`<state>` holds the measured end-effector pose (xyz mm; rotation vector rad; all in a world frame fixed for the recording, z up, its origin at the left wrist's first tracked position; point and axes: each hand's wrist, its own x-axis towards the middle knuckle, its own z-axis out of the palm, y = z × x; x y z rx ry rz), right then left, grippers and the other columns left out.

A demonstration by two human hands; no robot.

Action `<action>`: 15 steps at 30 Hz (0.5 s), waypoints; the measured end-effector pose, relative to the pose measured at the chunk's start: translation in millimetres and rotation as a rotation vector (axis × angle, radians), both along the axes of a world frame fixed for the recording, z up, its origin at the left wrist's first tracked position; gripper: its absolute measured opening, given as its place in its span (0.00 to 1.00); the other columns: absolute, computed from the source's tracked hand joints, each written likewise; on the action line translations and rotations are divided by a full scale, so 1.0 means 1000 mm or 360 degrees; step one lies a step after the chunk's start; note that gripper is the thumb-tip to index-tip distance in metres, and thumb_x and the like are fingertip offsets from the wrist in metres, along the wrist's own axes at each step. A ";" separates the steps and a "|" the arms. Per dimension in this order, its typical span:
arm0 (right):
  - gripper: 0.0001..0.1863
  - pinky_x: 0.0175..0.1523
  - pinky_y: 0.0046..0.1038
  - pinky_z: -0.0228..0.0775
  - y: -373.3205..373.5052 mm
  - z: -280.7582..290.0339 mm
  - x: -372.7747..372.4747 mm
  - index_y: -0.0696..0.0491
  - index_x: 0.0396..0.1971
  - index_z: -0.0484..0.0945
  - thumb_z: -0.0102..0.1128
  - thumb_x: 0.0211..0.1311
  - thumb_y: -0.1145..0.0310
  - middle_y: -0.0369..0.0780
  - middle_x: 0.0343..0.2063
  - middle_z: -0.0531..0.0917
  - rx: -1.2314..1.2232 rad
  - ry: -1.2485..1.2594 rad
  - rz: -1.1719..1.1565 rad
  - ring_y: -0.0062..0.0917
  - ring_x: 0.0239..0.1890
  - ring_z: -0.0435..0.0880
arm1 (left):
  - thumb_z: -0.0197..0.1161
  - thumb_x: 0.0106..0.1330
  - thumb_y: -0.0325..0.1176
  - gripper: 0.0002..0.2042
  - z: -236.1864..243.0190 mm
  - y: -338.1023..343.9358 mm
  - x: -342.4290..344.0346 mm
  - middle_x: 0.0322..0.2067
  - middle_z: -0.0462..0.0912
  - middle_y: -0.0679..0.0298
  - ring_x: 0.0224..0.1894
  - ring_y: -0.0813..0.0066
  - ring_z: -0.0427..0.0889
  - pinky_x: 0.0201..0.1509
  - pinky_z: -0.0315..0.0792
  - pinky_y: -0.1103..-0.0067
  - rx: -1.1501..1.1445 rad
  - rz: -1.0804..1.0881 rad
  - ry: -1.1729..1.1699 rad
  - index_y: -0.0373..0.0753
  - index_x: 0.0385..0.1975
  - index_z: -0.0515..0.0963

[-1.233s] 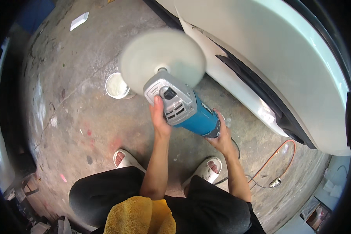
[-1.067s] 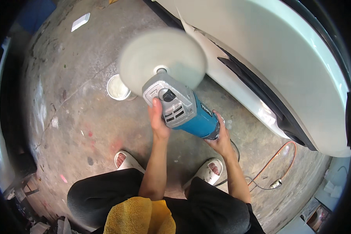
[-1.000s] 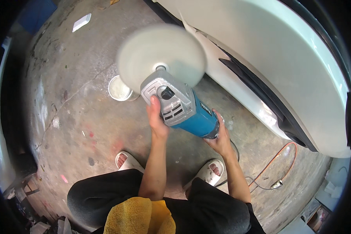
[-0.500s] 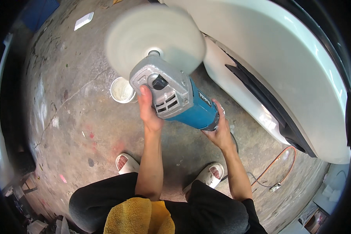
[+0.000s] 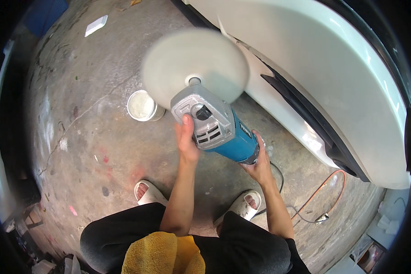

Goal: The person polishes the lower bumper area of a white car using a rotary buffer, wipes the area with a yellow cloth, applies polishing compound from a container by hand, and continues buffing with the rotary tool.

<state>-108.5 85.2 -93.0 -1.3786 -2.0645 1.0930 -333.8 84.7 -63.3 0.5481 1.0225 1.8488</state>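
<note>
Between my hands is a blue and grey electric polisher [image 5: 233, 145], tilted with its head away from me. Its round, pale pad [image 5: 201, 59] is blurred by spinning and overlaps the white car panel in the picture; contact I cannot tell. My left hand [image 5: 186, 139] grips the side of the grey metal head, thumb on top. Around the rear end of the blue body my right hand [image 5: 259, 165] is closed. Left of the polisher stands a white bucket [image 5: 141, 106] with whitish stuff inside. Across my lap lies a yellow cloth [image 5: 153, 253].
A white car bumper [image 5: 347, 77] with a black trim strip [image 5: 301, 114] curves along the right. A dark cord [image 5: 282, 178] and an orange cord [image 5: 322, 185] lie on the stained concrete floor [image 5: 86, 150]. A white tray [image 5: 96, 25] is far left. Another vehicle [image 5: 0, 182] edges the left.
Both hands have brought the polisher down and to the right, nearer me. The pad stays blurred, and more of the dark cord shows beside my right wrist.
</note>
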 end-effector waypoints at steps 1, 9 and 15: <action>0.55 0.64 0.39 0.61 -0.001 -0.001 0.002 0.50 0.66 0.51 0.77 0.36 0.71 0.48 0.63 0.64 -0.0004 -0.0002 -0.0010 0.44 0.63 0.66 | 0.45 0.71 0.52 0.26 -0.001 0.000 0.001 0.51 0.74 0.59 0.52 0.69 0.75 0.57 0.68 0.73 0.0018 -0.0044 0.0012 0.35 0.57 0.66; 0.54 0.64 0.39 0.62 0.015 0.006 -0.011 0.50 0.65 0.51 0.76 0.36 0.72 0.48 0.63 0.64 0.0014 0.0031 0.0023 0.45 0.62 0.67 | 0.45 0.70 0.53 0.27 0.011 0.010 -0.008 0.49 0.75 0.60 0.51 0.71 0.76 0.56 0.69 0.74 -0.0009 0.0104 -0.0096 0.34 0.55 0.68; 0.54 0.64 0.38 0.61 0.010 0.014 -0.010 0.50 0.66 0.52 0.76 0.36 0.72 0.48 0.63 0.64 0.0054 0.0057 0.0035 0.44 0.62 0.67 | 0.46 0.70 0.52 0.27 0.016 0.007 -0.007 0.49 0.75 0.59 0.50 0.70 0.76 0.55 0.70 0.74 -0.0027 0.0112 -0.0001 0.33 0.56 0.67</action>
